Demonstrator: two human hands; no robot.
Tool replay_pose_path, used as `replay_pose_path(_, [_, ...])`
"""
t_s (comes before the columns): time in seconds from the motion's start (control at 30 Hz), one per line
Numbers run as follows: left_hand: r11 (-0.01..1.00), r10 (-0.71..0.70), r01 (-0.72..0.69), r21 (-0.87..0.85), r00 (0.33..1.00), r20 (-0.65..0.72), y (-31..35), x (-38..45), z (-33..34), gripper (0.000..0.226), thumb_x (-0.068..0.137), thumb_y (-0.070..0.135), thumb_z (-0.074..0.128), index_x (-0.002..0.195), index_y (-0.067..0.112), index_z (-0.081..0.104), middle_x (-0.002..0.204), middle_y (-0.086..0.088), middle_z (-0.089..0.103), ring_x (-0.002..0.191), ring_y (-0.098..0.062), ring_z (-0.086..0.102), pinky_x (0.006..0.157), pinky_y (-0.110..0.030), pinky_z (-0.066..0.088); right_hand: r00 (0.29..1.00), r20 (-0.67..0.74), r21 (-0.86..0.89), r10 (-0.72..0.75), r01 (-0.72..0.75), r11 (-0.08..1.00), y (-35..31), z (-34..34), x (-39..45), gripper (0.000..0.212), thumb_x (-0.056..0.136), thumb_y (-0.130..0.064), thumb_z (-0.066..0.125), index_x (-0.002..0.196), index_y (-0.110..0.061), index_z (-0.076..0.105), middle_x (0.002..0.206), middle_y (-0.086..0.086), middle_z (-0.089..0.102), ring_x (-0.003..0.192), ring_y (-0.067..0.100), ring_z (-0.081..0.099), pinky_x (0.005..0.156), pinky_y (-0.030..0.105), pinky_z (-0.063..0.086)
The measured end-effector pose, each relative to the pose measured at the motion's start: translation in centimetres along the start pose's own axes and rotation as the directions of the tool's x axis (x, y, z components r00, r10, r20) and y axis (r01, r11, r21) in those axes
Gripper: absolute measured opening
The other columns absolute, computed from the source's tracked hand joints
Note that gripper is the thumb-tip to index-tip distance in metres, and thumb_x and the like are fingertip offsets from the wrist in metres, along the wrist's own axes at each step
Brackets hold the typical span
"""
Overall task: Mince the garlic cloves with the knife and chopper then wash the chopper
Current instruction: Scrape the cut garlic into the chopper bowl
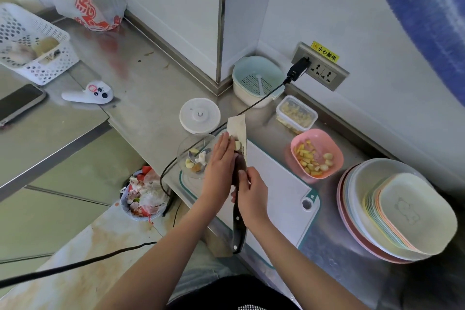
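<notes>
My right hand point(251, 194) grips the black handle of a wide knife point(237, 128), held level above the white cutting board point(274, 184). A few garlic pieces point(237, 145) lie on the flat of the blade. With straight fingers, my left hand point(219, 166) touches those pieces at the blade's left side. Just left of the blade stands the clear chopper bowl point(187, 151), with its white blade post and some garlic inside. The chopper's round white lid point(200, 114) lies on the counter behind it.
A pink bowl point(327, 143) of peeled cloves and a clear box point(297, 114) sit to the right, with stacked plates point(392, 211) beyond. A colander bowl point(256, 83) stands in the corner by a socket; its black cable crosses the counter. A waste bin point(143, 196) is on the floor.
</notes>
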State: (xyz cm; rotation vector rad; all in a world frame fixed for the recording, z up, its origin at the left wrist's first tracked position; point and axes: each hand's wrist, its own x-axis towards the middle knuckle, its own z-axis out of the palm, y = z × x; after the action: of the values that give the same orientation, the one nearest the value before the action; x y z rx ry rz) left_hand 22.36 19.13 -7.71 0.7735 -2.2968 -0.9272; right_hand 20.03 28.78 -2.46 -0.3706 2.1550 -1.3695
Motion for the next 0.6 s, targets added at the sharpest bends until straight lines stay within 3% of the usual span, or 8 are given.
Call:
replay_pose_path(0.2, [0.996,-0.028,0.03,0.089,0.999,-0.022,-3.3,0.0,-3.3,0.046,0.094,0.02,0.038,0.13,-0.003,0.054,0.144,-0.022,0.043,0.136,-0.028,0.035,0.109,-0.044,0.034,0.993,0.11,-0.008,-0.037,0.038,0.999,-0.5,3.7,0.5,0.018,0.102,-0.021,0.042,0.092,-0.016,0.057,0.078,0.005,0.065,0.051,0.01,0.059,0.048,0.017,0.048])
replay_pose_path(0.37, [0.983,-0.048,0.041,0.176,0.998,0.034,-5.9,-0.4,-4.6,0.037,0.088,0.0,0.058,0.126,-0.002,0.059,0.134,-0.021,0.054,0.126,-0.038,0.049,0.103,-0.049,0.043,0.995,0.098,-0.069,-0.012,0.019,0.997,0.4,5.3,0.6,0.018,0.102,-0.024,0.042,0.092,-0.016,0.055,0.076,0.002,0.061,0.054,0.01,0.058,0.049,0.016,0.048])
replay_pose_path(0.47, [0.981,-0.036,0.028,0.191,0.998,0.042,-6.5,-0.4,-5.5,0.04,0.08,-0.006,0.064,0.12,-0.001,0.061,0.118,-0.016,0.062,0.11,-0.033,0.056,0.092,-0.049,0.051,0.999,0.043,-0.137,-0.025,0.03,0.99,1.4,5.2,0.8,0.019,0.101,-0.028,0.043,0.092,-0.017,0.055,0.081,0.002,0.063,0.062,0.014,0.061,0.055,0.022,0.053])
replay_pose_path(0.6, [0.98,-0.008,0.005,0.198,1.0,0.016,-6.1,-0.6,-6.0,0.049,0.075,-0.008,0.061,0.123,-0.001,0.057,0.122,-0.017,0.059,0.116,-0.03,0.05,0.1,-0.045,0.046,1.0,0.022,-0.165,-0.011,0.014,0.986,1.4,4.8,1.2,0.017,0.1,-0.029,0.044,0.092,-0.018,0.055,0.083,0.0,0.063,0.067,0.014,0.064,0.054,0.017,0.051])
